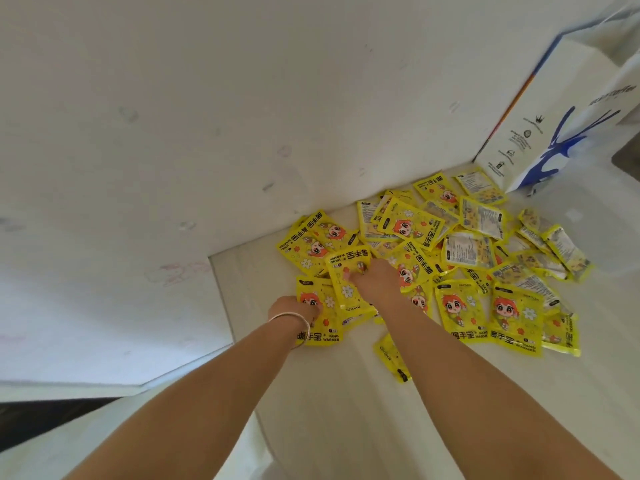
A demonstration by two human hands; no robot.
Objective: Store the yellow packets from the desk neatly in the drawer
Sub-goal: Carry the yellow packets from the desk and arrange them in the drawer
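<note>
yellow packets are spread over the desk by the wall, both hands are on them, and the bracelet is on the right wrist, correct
Not quite. The head view shows the bracelet on the left wrist, not the right. The rest holds: the yellow packets are spread over the desk by the wall, with the left hand and right hand on them.

Some thirty-odd yellow packets (450,258), one white paper bag (540,133), two hands
</note>
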